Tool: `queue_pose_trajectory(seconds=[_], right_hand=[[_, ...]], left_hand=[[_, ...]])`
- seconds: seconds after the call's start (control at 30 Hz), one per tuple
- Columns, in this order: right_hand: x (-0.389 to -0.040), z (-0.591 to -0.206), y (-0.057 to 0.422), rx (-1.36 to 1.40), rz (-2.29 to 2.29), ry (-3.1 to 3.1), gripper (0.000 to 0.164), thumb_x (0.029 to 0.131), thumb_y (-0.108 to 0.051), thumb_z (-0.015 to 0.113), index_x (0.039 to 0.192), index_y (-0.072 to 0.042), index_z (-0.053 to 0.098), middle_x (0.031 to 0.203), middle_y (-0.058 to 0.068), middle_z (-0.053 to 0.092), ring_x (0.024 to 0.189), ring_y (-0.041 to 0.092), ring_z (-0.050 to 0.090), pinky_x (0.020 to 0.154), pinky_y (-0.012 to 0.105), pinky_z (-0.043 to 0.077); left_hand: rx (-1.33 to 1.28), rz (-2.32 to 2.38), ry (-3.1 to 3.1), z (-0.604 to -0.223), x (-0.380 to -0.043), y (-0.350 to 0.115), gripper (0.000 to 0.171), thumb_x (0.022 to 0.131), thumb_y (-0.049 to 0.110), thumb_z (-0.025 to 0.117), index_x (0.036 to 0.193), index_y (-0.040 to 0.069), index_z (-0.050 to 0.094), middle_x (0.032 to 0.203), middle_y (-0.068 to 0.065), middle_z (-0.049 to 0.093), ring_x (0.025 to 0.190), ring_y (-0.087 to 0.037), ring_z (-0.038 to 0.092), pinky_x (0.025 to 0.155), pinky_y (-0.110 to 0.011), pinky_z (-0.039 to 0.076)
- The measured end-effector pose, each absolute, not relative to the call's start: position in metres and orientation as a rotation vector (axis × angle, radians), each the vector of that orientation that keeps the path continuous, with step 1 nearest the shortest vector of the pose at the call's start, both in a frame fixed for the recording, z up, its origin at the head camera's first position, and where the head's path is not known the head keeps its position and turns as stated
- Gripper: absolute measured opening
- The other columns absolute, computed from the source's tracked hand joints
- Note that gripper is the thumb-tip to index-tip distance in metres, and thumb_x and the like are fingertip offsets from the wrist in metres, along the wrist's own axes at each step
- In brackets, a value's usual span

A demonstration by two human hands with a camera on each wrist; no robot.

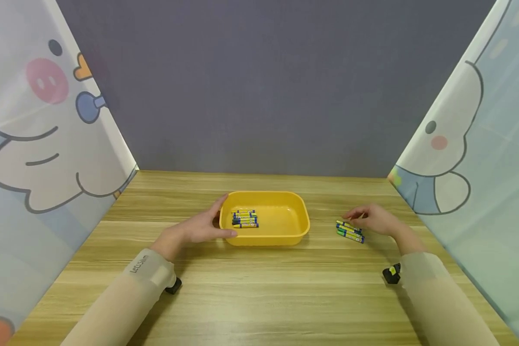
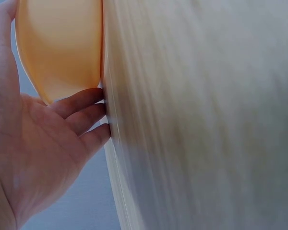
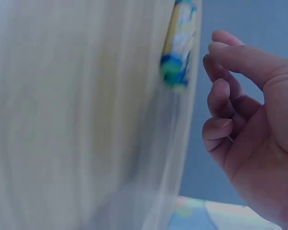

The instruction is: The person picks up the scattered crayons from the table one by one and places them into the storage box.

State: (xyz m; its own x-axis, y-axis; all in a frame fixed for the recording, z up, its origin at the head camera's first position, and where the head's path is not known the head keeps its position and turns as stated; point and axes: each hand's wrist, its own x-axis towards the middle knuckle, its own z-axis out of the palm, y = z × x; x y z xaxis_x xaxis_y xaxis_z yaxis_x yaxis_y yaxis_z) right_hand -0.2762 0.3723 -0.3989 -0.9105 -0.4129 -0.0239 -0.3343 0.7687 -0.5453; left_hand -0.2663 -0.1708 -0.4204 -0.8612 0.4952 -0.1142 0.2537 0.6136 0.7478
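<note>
A yellow plastic tray (image 1: 281,241) sits on the wooden table, with several crayons (image 1: 245,221) in yellow-and-blue wrappers lying side by side in its left half. My left hand (image 1: 202,226) holds the tray's left end, thumb over the front rim and fingers round the back corner; the left wrist view has its other fingers low against the tray wall (image 2: 62,48). To the right of the tray lies a small pile of crayons (image 1: 350,235), one green-tipped. Just above that pile hovers my right hand (image 1: 374,220), fingers loosely bent, thumb near the index fingertip, nothing between them.
A dark grey panel (image 1: 259,86) rises behind the table (image 1: 259,293). Cartoon-printed sheets flank it, one on the left (image 1: 39,158) and one on the right (image 1: 484,182). Black wrist-camera mounts (image 1: 391,274) show under the cuffs.
</note>
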Motion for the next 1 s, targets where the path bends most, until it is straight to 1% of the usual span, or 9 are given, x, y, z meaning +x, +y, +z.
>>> queue_pose_trajectory(seconds=[0.1, 0.2, 0.27, 0.37, 0.47, 0.6, 0.7, 0.83, 1.0], right_hand=[[-0.277, -0.404, 0.382, -0.588, -0.817, 2.800, 0.023, 0.106, -0.010, 0.071, 0.125, -0.006, 0.082, 0.128, 0.019, 0.079, 0.107, 0.019, 0.073, 0.084, 0.026, 0.057], [-0.277, -0.407, 0.385, -0.598, -0.811, 2.794, 0.021, 0.105, -0.010, 0.072, 0.123, -0.008, 0.083, 0.128, 0.018, 0.079, 0.114, 0.026, 0.073, 0.087, 0.027, 0.057], [-0.277, -0.408, 0.387, -0.586, -0.804, 2.805, 0.021, 0.105, -0.011, 0.072, 0.123, -0.008, 0.083, 0.128, 0.018, 0.079, 0.116, 0.029, 0.073, 0.088, 0.027, 0.057], [-0.276, -0.409, 0.390, -0.558, -0.795, 2.824, 0.022, 0.105, -0.011, 0.071, 0.124, -0.007, 0.082, 0.127, 0.017, 0.080, 0.116, 0.028, 0.072, 0.089, 0.027, 0.057], [-0.274, -0.409, 0.395, -0.537, -0.779, 2.851, 0.023, 0.106, -0.011, 0.071, 0.125, -0.006, 0.082, 0.125, 0.016, 0.081, 0.113, 0.024, 0.072, 0.086, 0.026, 0.057], [-0.271, -0.410, 0.403, -0.531, -0.776, 2.875, 0.022, 0.106, -0.013, 0.072, 0.124, -0.007, 0.083, 0.121, 0.014, 0.082, 0.103, 0.015, 0.070, 0.080, 0.025, 0.055], [-0.270, -0.411, 0.407, -0.525, -0.787, 2.877, 0.022, 0.104, -0.015, 0.075, 0.124, -0.009, 0.083, 0.120, 0.011, 0.082, 0.097, 0.009, 0.066, 0.078, 0.025, 0.053], [-0.270, -0.412, 0.409, -0.510, -0.791, 2.878, 0.025, 0.102, -0.013, 0.077, 0.125, -0.008, 0.083, 0.118, 0.011, 0.082, 0.093, 0.009, 0.063, 0.076, 0.025, 0.052], [-0.269, -0.408, 0.401, -0.471, -0.790, 2.900, 0.027, 0.105, -0.013, 0.072, 0.130, -0.007, 0.080, 0.113, 0.010, 0.079, 0.083, 0.008, 0.058, 0.069, 0.026, 0.050]], left_hand=[[0.595, 1.099, 2.529, -0.420, -0.266, -0.171, 0.131, 0.092, 0.057, 0.086, 0.178, 0.023, -0.007, 0.156, -0.016, 0.060, 0.144, -0.031, 0.059, 0.128, -0.058, 0.038], [0.585, 1.088, 2.532, -0.421, -0.266, -0.171, 0.132, 0.092, 0.058, 0.085, 0.178, 0.020, -0.008, 0.159, -0.018, 0.057, 0.146, -0.032, 0.058, 0.129, -0.059, 0.036], [0.579, 1.084, 2.534, -0.421, -0.266, -0.171, 0.132, 0.092, 0.058, 0.085, 0.178, 0.020, -0.008, 0.161, -0.019, 0.056, 0.147, -0.033, 0.057, 0.130, -0.059, 0.035], [0.581, 1.072, 2.549, -0.422, -0.266, -0.171, 0.132, 0.092, 0.060, 0.084, 0.178, 0.021, -0.008, 0.161, -0.019, 0.056, 0.147, -0.033, 0.057, 0.129, -0.059, 0.036], [0.576, 1.063, 2.558, -0.422, -0.266, -0.171, 0.132, 0.091, 0.062, 0.084, 0.178, 0.023, -0.008, 0.162, -0.018, 0.055, 0.147, -0.033, 0.056, 0.129, -0.059, 0.036], [0.573, 1.054, 2.568, -0.421, -0.265, -0.171, 0.133, 0.090, 0.064, 0.084, 0.178, 0.026, -0.007, 0.165, -0.017, 0.052, 0.150, -0.033, 0.054, 0.130, -0.060, 0.034], [0.586, 1.070, 2.561, -0.420, -0.265, -0.171, 0.131, 0.090, 0.063, 0.085, 0.178, 0.027, -0.006, 0.163, -0.017, 0.054, 0.148, -0.033, 0.055, 0.130, -0.061, 0.034], [0.595, 1.100, 2.539, -0.420, -0.266, -0.171, 0.131, 0.092, 0.059, 0.085, 0.178, 0.025, -0.007, 0.159, -0.018, 0.057, 0.145, -0.034, 0.057, 0.129, -0.061, 0.036], [0.588, 1.085, 2.549, -0.420, -0.265, -0.171, 0.132, 0.092, 0.060, 0.084, 0.178, 0.022, -0.008, 0.160, -0.019, 0.057, 0.146, -0.034, 0.057, 0.129, -0.061, 0.036]])
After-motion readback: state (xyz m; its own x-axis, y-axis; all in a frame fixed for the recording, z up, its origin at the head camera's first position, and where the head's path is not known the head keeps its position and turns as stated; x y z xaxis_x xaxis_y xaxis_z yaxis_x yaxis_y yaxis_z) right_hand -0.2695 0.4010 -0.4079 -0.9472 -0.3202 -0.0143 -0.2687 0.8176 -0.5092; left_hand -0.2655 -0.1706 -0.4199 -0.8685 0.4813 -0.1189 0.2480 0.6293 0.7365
